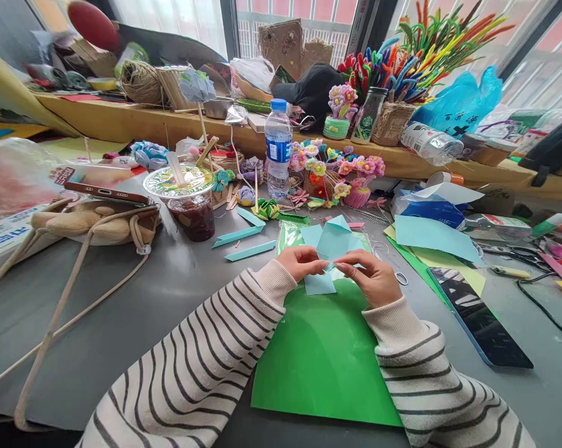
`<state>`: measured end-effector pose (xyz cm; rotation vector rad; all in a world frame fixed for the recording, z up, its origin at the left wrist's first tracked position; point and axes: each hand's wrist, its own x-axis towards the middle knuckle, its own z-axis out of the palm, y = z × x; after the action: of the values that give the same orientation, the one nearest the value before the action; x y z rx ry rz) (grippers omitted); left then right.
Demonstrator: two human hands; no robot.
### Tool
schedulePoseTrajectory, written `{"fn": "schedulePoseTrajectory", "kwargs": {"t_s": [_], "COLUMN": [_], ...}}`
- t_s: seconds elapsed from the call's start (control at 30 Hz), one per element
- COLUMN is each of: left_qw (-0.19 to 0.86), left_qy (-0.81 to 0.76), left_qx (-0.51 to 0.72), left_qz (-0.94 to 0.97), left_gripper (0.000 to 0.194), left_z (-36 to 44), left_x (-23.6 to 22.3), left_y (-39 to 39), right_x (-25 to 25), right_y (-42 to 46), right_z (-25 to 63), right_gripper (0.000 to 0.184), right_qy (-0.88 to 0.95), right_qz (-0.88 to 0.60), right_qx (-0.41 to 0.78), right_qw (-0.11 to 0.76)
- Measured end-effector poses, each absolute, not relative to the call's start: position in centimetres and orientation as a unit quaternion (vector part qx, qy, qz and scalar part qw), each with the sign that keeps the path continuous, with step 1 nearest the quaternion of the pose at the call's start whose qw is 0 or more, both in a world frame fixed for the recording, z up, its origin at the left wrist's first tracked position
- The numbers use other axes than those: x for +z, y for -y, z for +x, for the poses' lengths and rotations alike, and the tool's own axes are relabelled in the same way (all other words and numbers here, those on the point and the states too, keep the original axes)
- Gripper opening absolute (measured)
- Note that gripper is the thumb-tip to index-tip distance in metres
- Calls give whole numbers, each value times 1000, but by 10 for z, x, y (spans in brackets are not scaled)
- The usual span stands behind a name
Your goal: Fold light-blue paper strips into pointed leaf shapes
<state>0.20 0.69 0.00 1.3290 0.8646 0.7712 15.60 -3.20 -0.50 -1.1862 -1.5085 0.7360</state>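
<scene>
Two hands, two phones, three folded light-blue paper strips, one lidded drink cup, one upright water bottle, one twine ball and one bright-blue plastic bag are visible.

The one view is from a camera worn on my head, looking forward and down over my two striped-sleeved forearms; it sits close enough that my bare left hand and bare right hand fall near the middle, above a glossy green sheet; beyond them it takes in the grey tabletop, the yellowish-brown wooden ledge and, farthest off, the barred window; no second view shares this scene.
</scene>
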Motion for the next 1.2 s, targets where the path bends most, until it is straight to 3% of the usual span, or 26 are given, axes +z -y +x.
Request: {"fn": "schedulePoseTrajectory", "kwargs": {"t_s": [0.5,0.87,1.2], "left_qw": [660,599,644], "left_qy": [-372,-390,-378], "left_qx": [321,318,324], "left_qz": [568,623,580], "left_gripper": [29,35,34], "left_z": [5,5,5], "left_x": [0,-6,-5], "left_y": [-6,-8,-9], "right_x": [-8,-7,-8], "right_y": [32,34,32], "right_z": [150,148,147], "right_gripper": [19,21,35], "right_qy": [595,604,502], "right_qz": [-531,-544,-500], "right_qx": [303,302,407], "right_qw": [521,497,576]}}
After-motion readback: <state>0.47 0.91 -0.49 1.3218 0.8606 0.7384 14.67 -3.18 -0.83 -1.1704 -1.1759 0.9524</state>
